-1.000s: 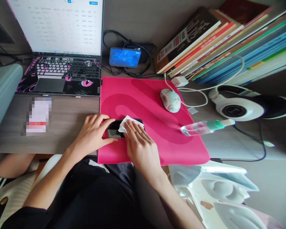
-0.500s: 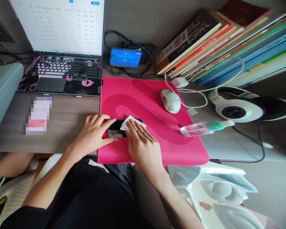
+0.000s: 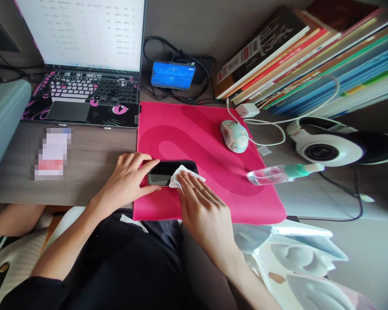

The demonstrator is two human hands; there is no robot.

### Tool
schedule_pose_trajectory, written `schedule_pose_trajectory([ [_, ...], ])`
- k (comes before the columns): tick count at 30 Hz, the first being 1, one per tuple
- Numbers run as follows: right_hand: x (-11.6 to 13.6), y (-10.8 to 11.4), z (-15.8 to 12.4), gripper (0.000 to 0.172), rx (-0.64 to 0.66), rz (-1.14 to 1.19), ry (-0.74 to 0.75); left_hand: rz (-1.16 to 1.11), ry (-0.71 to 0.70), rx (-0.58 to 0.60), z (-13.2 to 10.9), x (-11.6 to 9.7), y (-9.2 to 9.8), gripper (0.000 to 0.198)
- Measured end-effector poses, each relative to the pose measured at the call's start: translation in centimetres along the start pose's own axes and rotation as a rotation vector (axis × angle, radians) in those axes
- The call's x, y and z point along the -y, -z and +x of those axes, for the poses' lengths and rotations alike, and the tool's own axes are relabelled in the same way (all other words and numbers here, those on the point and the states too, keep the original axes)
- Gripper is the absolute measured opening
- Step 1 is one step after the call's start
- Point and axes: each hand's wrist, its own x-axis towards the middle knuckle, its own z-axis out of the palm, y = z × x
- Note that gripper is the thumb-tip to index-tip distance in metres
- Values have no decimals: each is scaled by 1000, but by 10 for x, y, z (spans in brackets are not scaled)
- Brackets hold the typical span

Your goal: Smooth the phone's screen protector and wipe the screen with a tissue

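Observation:
A black smartphone (image 3: 163, 170) lies screen up on a pink desk mat (image 3: 213, 204). My left hand (image 3: 129, 176) grips its left end, with the thumb on the near edge and the index finger on the far edge. Under the fingers of my right hand (image 3: 207, 211) is a folded white tissue (image 3: 181, 174), pressed on the right half of the screen. That hand hides the phone's lower right corner. A clear spray bottle (image 3: 268, 174) with a green collar lies on its side right of my right hand.
Behind the mat stand an open laptop (image 3: 87, 97) and a second phone (image 3: 173, 75) with a blue screen. A mouse (image 3: 234, 135), white headphones (image 3: 326, 148), a white charger (image 3: 247, 110) with a cable and a row of books (image 3: 278, 56) are at the right.
My right hand and the tissue have slid right and slightly nearer to me across the phone screen, baring more of it. My left hand keeps its hold. The view has shifted slightly.

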Motion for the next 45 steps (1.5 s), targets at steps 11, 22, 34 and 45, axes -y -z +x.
schedule_pose_trajectory([
  [11, -18, -20, 32, 33, -10, -16, -62, 29, 29, -4, 0, -1, 0, 62],
  [22, -16, -13, 12, 33, -17, -25, -43, 14, 44, -20, -1, -3, -2, 60],
  [34, -9, 5, -9, 42, 20, -12, -30, 26, 50, -16, 0, -3, -1, 61],
  [45, -16, -4, 10, 28, -51, -33, -34, -8, 30, -12, 1, -2, 0, 63],
])
